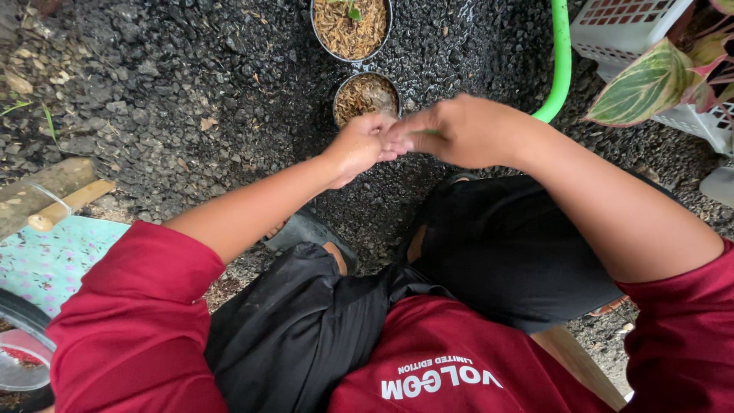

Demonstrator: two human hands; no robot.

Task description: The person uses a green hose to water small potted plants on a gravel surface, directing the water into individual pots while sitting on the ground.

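Observation:
My left hand and my right hand meet fingertip to fingertip just in front of a small black pot filled with brown husk mix. Between the fingers shows a thin green sliver, perhaps a small cutting; which hand pinches it I cannot tell for sure. A second, larger pot with the same brown filling and a tiny green seedling stands beyond the first. I squat over dark wet gravel, knees in black trousers, sleeves dark red.
A green hose curves at the upper right beside a white plastic basket and a striped pink-green leaf. At left lie wooden pieces, a patterned cloth and a dark round tub.

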